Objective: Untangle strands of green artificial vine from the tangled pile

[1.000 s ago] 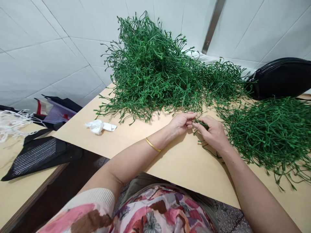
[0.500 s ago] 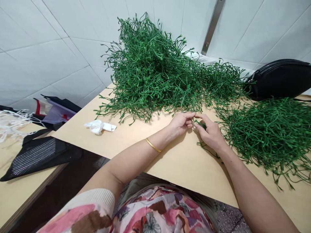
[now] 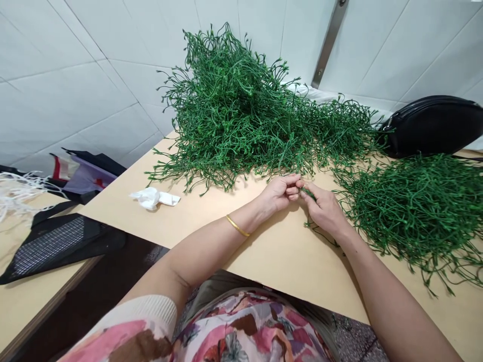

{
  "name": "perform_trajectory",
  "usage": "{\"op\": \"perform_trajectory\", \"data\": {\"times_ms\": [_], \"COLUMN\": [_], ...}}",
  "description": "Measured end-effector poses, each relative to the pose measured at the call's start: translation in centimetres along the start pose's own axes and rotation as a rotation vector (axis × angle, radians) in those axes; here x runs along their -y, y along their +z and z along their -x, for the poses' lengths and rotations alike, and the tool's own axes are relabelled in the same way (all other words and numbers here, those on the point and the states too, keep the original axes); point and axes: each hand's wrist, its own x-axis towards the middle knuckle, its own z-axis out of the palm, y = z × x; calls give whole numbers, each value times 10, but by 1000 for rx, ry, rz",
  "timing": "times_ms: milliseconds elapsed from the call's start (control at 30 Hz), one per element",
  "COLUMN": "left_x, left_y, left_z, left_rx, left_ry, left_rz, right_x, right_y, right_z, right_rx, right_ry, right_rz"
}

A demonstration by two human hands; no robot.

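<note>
My left hand (image 3: pixel 281 192) and my right hand (image 3: pixel 323 205) meet fingertip to fingertip low over the table. Thin green artificial plant stems (image 3: pixel 310 193) are gripped in my right hand, and their loose ends trail below the palm onto the tabletop. The fingers of my left hand are pinched at the tip of the same stems; exactly what lies between them is too small to make out. Beyond both hands rises a large heap of green plastic stems (image 3: pixel 241 110) with small budded ends. A second, lower pile of stems (image 3: pixel 418 206) lies right of my right hand.
The pale wooden table (image 3: pixel 260 261) runs up to a white tiled wall (image 3: pixel 124 35). A crumpled white tissue (image 3: pixel 151 198) lies at left. A black bag (image 3: pixel 433 125) stands at the back right. White strands (image 3: pixel 22 193) and a black mesh bag (image 3: pixel 53 241) are on another surface at far left.
The fingertips of my right hand have closed in against those of my left, and the right hand has tilted slightly. The piles stay as they were.
</note>
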Motion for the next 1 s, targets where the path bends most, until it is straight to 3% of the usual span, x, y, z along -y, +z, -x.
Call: {"op": "perform_trajectory", "data": {"times_ms": [167, 233, 333, 400, 467, 533, 600, 700, 800, 867, 933, 1000], "left_x": [-6, -9, -12, -12, -12, -11, -11, -10, -9, -8, -7, -5], "left_y": [0, 0, -2, -5, -7, -8, -7, -6, -4, -4, -5, -5], "left_z": [6, 8, 7, 5, 3, 2, 2, 3, 4, 4, 4, 4], "left_rx": [93, 186, 267, 268, 248, 227, 204, 171, 160, 156, 154, 161], "left_ry": [-126, -191, -181, -147, -121, -100, -77, -38, -13, 3, 20, 41], "left_rz": [-128, -177, -201, -182, -148, -109, -84, -77, -76, -75, -81, -98], "right_x": [0, 7, 23, 32, 34, 30, 20, -7, -45, -65, -72, -61], "right_y": [-13, -21, -34, -45, -59, -75, -93, -122, -146, -154, -154, -145], "right_z": [1, 4, 14, 20, 26, 29, 29, 24, 17, 16, 17, 20], "right_rx": [224, 307, 377, 272, 13, -277, -438, -446, -323, -271, -363, -488], "right_ry": [-129, -168, -250, -257, -169, -46, 37, 124, 281, 348, 258, 137], "right_rz": [-235, -364, -477, -488, -439, -258, 26, 448, 857, 992, 1040, 1022]}}
